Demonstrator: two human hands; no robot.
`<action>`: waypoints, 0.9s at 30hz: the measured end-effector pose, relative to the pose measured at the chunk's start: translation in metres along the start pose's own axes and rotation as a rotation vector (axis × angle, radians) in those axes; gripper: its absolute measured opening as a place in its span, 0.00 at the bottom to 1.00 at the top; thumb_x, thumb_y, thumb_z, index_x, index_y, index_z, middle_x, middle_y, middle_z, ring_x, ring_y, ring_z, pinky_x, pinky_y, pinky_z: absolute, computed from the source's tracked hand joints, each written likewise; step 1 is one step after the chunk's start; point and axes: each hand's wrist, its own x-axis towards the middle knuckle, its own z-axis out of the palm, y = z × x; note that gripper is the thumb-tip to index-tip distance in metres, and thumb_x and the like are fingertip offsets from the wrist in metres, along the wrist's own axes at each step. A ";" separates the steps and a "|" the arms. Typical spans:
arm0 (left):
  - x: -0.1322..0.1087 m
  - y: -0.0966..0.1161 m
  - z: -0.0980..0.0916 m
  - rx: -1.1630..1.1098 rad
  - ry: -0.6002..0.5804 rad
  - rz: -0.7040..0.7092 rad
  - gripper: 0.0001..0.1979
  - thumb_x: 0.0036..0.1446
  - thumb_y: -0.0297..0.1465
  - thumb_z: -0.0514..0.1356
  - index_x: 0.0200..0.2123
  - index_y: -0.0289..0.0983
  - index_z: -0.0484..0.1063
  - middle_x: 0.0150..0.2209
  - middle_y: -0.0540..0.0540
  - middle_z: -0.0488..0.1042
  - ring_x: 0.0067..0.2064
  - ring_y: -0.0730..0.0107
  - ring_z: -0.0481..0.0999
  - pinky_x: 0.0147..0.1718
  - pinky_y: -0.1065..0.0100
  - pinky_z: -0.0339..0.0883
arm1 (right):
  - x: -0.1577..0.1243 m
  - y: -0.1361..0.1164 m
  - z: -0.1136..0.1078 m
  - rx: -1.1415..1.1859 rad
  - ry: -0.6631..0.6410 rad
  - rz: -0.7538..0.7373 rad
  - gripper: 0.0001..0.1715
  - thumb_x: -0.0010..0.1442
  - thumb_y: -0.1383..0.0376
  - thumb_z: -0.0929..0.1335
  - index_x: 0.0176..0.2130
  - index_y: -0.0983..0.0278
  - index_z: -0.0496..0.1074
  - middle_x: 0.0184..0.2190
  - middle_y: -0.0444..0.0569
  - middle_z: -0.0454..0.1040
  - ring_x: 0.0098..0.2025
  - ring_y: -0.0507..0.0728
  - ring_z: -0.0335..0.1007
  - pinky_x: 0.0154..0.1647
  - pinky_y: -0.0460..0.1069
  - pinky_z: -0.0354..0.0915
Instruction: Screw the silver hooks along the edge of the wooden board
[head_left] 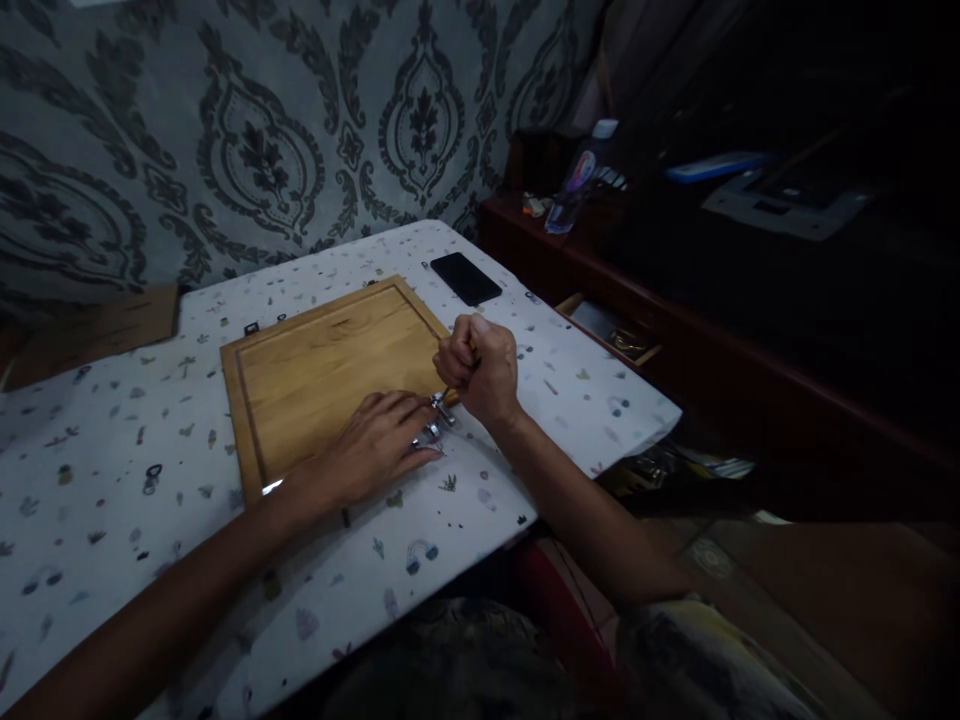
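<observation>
A wooden panel (330,350) with a raised frame lies flat on the table. At its near right corner sits a shiny metal hinge (435,425), partly covered by my fingers. My left hand (379,440) rests over the panel's near edge, its fingers on the wood and its thumb below, with the hinge held between them. My right hand (484,365) is closed in a fist just above the corner, thumb on top. It grips a thin tool that looks like a screwdriver; the fist hides most of it, and its lower end points toward the hinge.
A black phone (466,278) lies beyond the panel on the patterned white tablecloth (600,410). To the right, a dark red cabinet carries a plastic bottle (577,185), and one drawer (611,330) stands pulled out near the table's edge. Cardboard (105,330) lies at the far left.
</observation>
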 end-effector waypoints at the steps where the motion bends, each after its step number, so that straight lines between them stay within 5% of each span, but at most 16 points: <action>1: 0.001 0.001 0.000 0.021 -0.007 -0.004 0.22 0.69 0.44 0.50 0.55 0.36 0.69 0.55 0.38 0.74 0.59 0.55 0.70 0.57 0.52 0.62 | 0.000 0.000 0.000 -0.004 0.001 0.005 0.38 0.56 0.36 0.67 0.18 0.60 0.53 0.12 0.33 0.44 0.13 0.44 0.35 0.13 0.44 0.39; 27: 0.009 0.019 0.015 0.108 0.060 -0.147 0.16 0.65 0.36 0.59 0.52 0.33 0.74 0.55 0.39 0.77 0.56 0.52 0.70 0.56 0.49 0.57 | -0.002 0.001 -0.002 0.025 0.003 0.006 0.34 0.58 0.41 0.69 0.18 0.60 0.55 0.12 0.33 0.46 0.13 0.44 0.36 0.13 0.44 0.40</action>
